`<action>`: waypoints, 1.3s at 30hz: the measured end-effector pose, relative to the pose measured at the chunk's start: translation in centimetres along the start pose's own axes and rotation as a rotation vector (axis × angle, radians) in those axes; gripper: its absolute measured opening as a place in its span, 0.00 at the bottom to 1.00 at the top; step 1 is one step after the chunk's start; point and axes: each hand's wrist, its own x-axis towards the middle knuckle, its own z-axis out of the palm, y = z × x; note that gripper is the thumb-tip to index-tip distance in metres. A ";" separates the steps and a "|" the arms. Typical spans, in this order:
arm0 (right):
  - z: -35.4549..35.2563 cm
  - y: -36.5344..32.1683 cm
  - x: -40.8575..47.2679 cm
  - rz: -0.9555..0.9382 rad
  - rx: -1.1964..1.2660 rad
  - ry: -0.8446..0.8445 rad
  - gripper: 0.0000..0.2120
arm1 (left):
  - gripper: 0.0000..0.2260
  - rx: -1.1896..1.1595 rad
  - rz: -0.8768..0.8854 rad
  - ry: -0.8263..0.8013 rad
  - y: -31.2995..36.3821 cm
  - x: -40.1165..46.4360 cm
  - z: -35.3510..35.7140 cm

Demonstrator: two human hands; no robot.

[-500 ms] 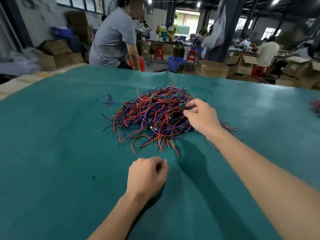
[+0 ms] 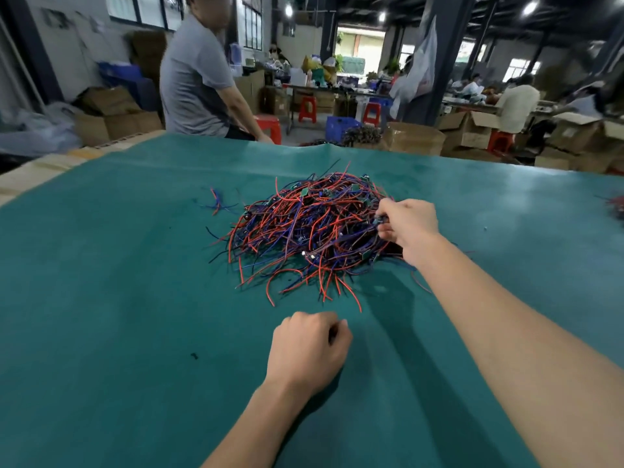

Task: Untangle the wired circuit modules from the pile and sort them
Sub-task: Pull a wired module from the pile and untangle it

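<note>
A tangled pile of red and blue wires with small green circuit modules (image 2: 314, 231) lies in the middle of the green mat (image 2: 118, 315). My right hand (image 2: 407, 228) is at the pile's right edge, its fingers pinching a small wired module there. My left hand (image 2: 309, 349) rests on the mat in front of the pile as a loose fist, with nothing visible in it. A few loose red and blue wires (image 2: 217, 204) lie apart, left of the pile.
A person in a grey shirt (image 2: 196, 79) sits beyond the far edge of the table. More wires (image 2: 616, 207) show at the mat's right edge. Cardboard boxes, red stools and other workers fill the background.
My right hand has closed its fingers on a module at the pile's right edge. The left hand has stayed in place.
</note>
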 end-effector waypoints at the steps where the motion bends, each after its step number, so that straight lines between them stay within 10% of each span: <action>1: -1.0 -0.2 -1.3 0.018 0.153 -0.022 0.03 | 0.21 -0.026 -0.013 -0.004 -0.1 0.1 0.1; 7: -6.6 5.7 -11.7 0.233 0.687 -0.244 0.15 | 0.11 -0.146 -0.060 0.030 0.0 0.2 0.4; 13: -6.2 9.0 -12.9 0.285 0.477 -0.507 0.14 | 0.17 -0.560 -0.180 -0.105 0.0 -0.2 -0.2; 16: -6.3 9.4 -12.8 0.258 0.488 -0.496 0.11 | 0.20 -0.840 -0.221 -0.255 1.2 -0.8 -0.4; 21: -5.6 9.6 -12.8 0.194 0.445 -0.520 0.08 | 0.06 -0.834 -0.087 -0.224 1.4 -1.0 -0.2; 39: -5.9 10.3 -13.2 -0.059 0.208 -0.397 0.07 | 0.07 -0.836 -0.125 -0.320 1.6 -1.6 -1.4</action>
